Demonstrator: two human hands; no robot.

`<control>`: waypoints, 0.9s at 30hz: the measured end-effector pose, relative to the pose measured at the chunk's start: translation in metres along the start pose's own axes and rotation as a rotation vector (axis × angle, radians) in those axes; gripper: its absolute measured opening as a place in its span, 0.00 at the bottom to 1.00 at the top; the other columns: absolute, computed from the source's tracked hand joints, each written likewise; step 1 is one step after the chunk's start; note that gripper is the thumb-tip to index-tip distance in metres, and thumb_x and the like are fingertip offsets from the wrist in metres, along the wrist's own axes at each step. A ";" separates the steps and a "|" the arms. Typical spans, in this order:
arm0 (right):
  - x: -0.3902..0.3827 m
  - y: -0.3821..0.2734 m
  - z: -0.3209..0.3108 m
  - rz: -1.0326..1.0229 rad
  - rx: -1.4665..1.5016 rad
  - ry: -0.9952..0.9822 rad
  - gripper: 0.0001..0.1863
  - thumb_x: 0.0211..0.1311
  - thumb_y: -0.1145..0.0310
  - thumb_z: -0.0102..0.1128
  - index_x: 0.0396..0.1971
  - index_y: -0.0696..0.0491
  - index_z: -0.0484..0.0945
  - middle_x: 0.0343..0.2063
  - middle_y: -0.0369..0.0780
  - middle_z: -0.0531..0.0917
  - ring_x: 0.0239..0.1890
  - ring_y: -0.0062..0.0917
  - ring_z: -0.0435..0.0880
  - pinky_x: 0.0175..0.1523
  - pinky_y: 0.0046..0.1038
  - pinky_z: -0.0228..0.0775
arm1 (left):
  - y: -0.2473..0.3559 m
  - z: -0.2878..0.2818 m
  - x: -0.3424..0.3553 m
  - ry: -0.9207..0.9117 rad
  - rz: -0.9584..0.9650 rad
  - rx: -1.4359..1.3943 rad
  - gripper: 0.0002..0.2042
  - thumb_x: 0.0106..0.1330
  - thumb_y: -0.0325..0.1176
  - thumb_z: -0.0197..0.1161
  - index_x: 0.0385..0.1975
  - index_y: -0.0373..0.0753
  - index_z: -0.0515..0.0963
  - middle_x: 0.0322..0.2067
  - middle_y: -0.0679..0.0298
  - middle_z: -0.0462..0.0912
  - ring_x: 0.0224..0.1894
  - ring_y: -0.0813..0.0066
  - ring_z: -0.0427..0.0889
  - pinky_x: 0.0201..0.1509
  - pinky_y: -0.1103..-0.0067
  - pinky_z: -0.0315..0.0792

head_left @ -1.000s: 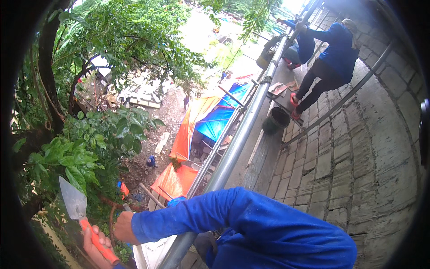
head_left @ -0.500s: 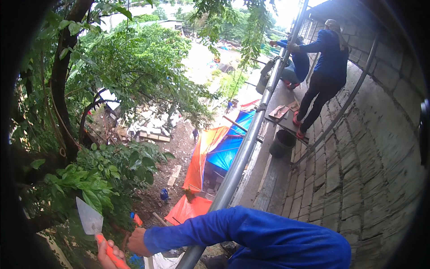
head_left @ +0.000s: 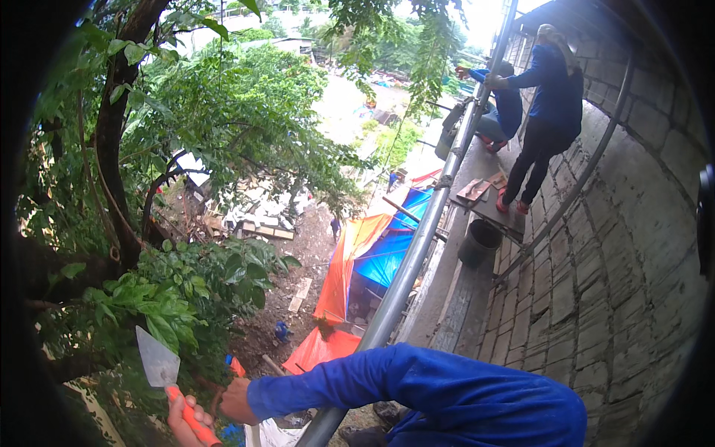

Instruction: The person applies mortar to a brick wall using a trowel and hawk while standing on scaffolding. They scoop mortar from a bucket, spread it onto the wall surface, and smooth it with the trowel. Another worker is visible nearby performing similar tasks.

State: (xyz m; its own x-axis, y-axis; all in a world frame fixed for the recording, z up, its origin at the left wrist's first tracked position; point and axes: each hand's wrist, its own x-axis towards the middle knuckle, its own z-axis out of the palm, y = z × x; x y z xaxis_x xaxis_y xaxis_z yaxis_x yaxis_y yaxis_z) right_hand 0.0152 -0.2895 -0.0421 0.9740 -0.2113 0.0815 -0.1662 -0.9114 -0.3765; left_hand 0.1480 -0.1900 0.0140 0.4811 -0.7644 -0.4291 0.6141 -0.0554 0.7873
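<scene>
My left hand (head_left: 186, 422) grips the orange handle of a pointed trowel (head_left: 158, 359), its grey metal blade pointing up and to the left. Close beside it is my right hand (head_left: 237, 402), at the end of a blue sleeve that reaches leftward across the metal pipe rail (head_left: 395, 302). Its fingers are curled and partly hidden, and I cannot see what they hold. Leafy branches (head_left: 153, 305) hang just behind the trowel blade.
Two people in blue tops, one standing (head_left: 550, 104) and one crouching (head_left: 506, 108), occupy the scaffold farther on. A black bucket (head_left: 477, 242) stands near a board (head_left: 503, 220). A block wall (head_left: 581, 298) rises at right. Orange and blue tarps (head_left: 339, 261) lie far below.
The view has shifted slightly, so the surroundings sit a little lower and farther right. The trowel stays in my left hand, and both hands hold nearly the same pose.
</scene>
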 end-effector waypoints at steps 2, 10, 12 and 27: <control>-0.001 0.001 0.002 0.002 -0.008 0.015 0.09 0.44 0.66 0.63 0.18 0.56 0.81 0.20 0.46 0.83 0.28 0.39 0.85 0.31 0.36 0.75 | -0.004 -0.006 0.007 0.001 0.028 0.000 0.11 0.69 0.35 0.53 0.49 0.44 0.68 0.27 0.67 0.72 0.20 0.80 0.69 0.20 0.83 0.67; 0.000 0.000 -0.010 0.055 0.024 -0.152 0.10 0.45 0.67 0.60 0.24 0.56 0.84 0.28 0.47 0.85 0.37 0.39 0.85 0.43 0.36 0.77 | -0.013 -0.011 0.014 0.000 0.093 -0.014 0.18 0.68 0.37 0.54 0.56 0.43 0.64 0.26 0.69 0.71 0.17 0.85 0.70 0.15 0.85 0.68; 0.000 0.000 -0.009 0.043 0.026 -0.144 0.10 0.45 0.66 0.60 0.23 0.56 0.83 0.28 0.47 0.85 0.36 0.39 0.85 0.42 0.36 0.77 | -0.012 -0.010 0.013 0.008 0.089 -0.012 0.18 0.68 0.37 0.53 0.57 0.44 0.63 0.26 0.69 0.71 0.16 0.85 0.70 0.15 0.85 0.69; 0.006 0.005 0.005 0.041 0.009 -0.077 0.09 0.44 0.66 0.61 0.21 0.56 0.83 0.25 0.47 0.84 0.32 0.39 0.86 0.36 0.37 0.77 | -0.013 -0.016 0.018 0.013 0.085 -0.019 0.18 0.68 0.37 0.54 0.56 0.45 0.64 0.26 0.70 0.71 0.16 0.85 0.70 0.14 0.85 0.67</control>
State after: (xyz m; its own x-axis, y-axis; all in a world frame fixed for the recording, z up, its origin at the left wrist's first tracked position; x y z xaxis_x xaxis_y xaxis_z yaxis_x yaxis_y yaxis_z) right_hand 0.0213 -0.2941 -0.0480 0.9755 -0.2201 -0.0048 -0.2049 -0.8994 -0.3861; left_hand 0.1588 -0.1925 -0.0109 0.5406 -0.7572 -0.3667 0.5821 0.0220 0.8128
